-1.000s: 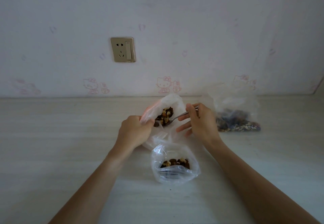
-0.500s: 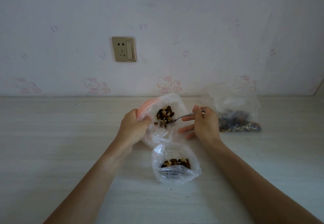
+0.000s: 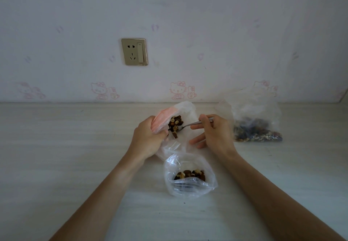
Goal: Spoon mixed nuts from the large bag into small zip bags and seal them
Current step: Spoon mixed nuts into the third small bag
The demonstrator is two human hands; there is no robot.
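Nuts tip off a metal spoon (image 3: 190,124) into a thin clear zip bag (image 3: 183,112)
Left hand (image 3: 148,139) clutches its crinkled pink-edged mouth; right hand (image 3: 214,131) pinches the spoon's handle; the large bag (image 3: 258,122) slumps right of it

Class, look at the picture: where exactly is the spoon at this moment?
In the head view the spoon is just right of centre, pinched in the right hand, its nut-laden bowl at the mouth of the small zip bag that the left hand holds up.
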